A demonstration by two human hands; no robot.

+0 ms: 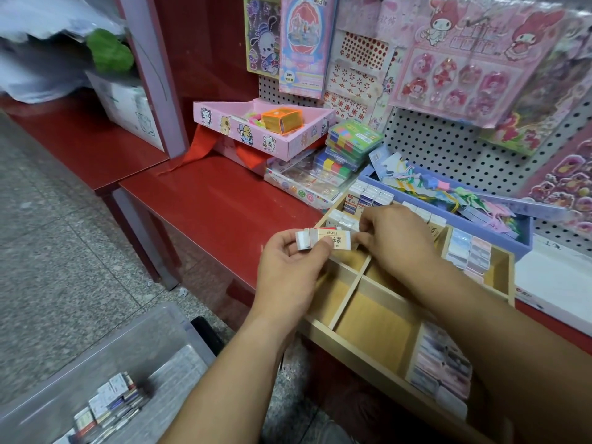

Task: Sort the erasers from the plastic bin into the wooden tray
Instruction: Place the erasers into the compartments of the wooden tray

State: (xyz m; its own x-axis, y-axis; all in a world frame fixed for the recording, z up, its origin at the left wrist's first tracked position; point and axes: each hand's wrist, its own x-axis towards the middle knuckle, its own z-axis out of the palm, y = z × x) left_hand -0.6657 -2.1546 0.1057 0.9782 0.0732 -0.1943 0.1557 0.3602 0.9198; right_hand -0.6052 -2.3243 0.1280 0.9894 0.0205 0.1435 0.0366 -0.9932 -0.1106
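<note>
- Left hand [288, 270] holds a short stack of erasers [323, 238] above the near-left corner of the wooden tray [358, 349] — its fingers curl underneath and the thumb clamps on top, probably to stop the stack fanning out.
- Right hand [400, 241]: fingers [363, 233] pinch the right end of the tan-sleeved eraser on top. Looks like it's peeling one off to place it singly.
- Hands meet directly over the tray, which keeps the drop short.
- Tray sits on the red table [224, 200], near side toward the person. Far compartments are packed with boxed erasers [368, 193] and the right-hand ones with pastel erasers [467, 251]. The middle compartments show bare wood — likely where this type goes.
- Plastic bin [134, 347] is on the floor at lower left, well apart from the tray, with loose erasers [112, 402] heaped in its bottom. Job looks partway done.
- Risk: the stack could slip once the top piece comes free, since only the thumb pins it.
</note>
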